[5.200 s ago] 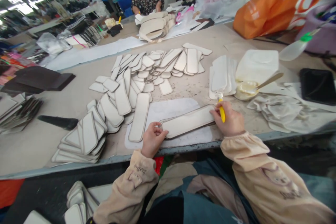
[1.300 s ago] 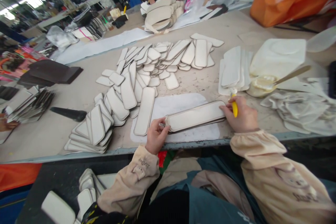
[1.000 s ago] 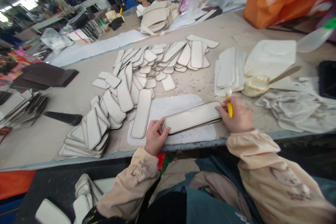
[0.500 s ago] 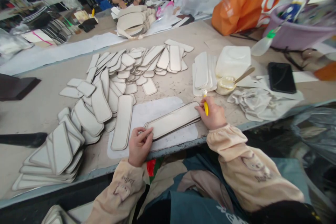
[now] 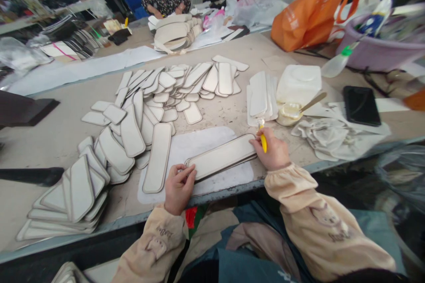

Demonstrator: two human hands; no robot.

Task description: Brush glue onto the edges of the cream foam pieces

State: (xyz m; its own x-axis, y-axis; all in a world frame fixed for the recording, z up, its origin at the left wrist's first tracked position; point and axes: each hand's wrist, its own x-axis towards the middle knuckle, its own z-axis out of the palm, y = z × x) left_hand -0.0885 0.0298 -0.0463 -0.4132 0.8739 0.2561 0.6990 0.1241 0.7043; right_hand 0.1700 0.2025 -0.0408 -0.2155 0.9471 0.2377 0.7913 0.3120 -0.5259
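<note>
At the table's near edge, the left hand (image 5: 177, 185) pinches the left end of a long cream strip (image 5: 222, 161) lying on a white mat (image 5: 199, 143), while the right hand (image 5: 270, 150), gripping a yellow-handled brush (image 5: 263, 138), presses the strip's right end; glue pot (image 5: 288, 113) nearby.

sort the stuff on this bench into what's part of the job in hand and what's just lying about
In hand:
long pale strip, held at its ends by the left hand and right hand
yellow-handled brush in the right hand
white sheet under the strip
paste dish nearby

Lying about:
black phone
orange bag
purple tub
clear bottle
</note>
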